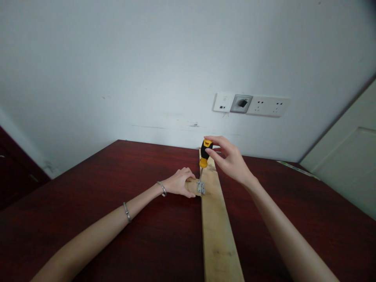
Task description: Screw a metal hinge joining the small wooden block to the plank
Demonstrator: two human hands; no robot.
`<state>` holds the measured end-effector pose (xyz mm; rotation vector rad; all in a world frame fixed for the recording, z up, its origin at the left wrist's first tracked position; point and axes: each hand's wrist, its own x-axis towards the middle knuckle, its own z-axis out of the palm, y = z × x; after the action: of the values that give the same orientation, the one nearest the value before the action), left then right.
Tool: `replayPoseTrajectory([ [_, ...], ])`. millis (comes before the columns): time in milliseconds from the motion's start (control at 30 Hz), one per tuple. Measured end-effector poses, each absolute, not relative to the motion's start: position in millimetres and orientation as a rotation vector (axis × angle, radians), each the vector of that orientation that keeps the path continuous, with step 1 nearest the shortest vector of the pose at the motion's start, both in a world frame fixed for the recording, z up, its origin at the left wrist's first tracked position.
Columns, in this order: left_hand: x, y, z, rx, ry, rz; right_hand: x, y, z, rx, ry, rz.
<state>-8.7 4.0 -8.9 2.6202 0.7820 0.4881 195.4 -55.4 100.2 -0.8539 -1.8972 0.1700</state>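
A long pale wooden plank [219, 227] lies lengthwise on the dark red table [117, 219]. A small metal hinge [201, 188] sits at the plank's left edge, joined to a short wood piece [192, 185]. My left hand [178, 181] is closed on that short piece, holding it against the plank. My right hand [230, 158] pinches the black and yellow handle of a screwdriver [205, 154], which stands nearly upright with its tip down on the hinge.
The table runs up to a white wall carrying a row of sockets and a switch [251, 104]. A pale door or cabinet panel [346, 164] stands at the right. Dark furniture [17, 168] sits at the left edge.
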Motion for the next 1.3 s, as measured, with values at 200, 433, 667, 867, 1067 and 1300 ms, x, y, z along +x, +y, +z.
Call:
replayPoseTrajectory([
  [200, -8.4, 4.2, -9.5, 2.642, 0.787, 0.477, 194.4, -55.9, 99.9, -0.841, -1.9, 0.189],
  [433, -8.5, 3.1, -8.9, 2.637, 0.779, 0.484, 192.3, -58.0, 99.8, -0.826, -1.919, 0.237],
  [667, -9.0, 4.1, -9.1, 2.629, 0.781, 0.475, 195.3, -58.4, 100.5, -0.819, -1.967, 0.222],
  [867, -9.4, 5.2, -10.8, 2.609, 0.776, 0.478, 194.4, -58.4, 103.4, -0.823, -1.974, 0.153],
  [1067, -9.8, 4.5, -9.5, 2.594, 0.765, 0.472, 196.0, -56.9, 102.3, -0.839, -1.937, 0.137],
  [1300, -9.8, 6.0, -11.2, 2.599, 0.765, 0.488, 197.6, -57.6, 102.6, -0.872, -1.908, 0.102],
])
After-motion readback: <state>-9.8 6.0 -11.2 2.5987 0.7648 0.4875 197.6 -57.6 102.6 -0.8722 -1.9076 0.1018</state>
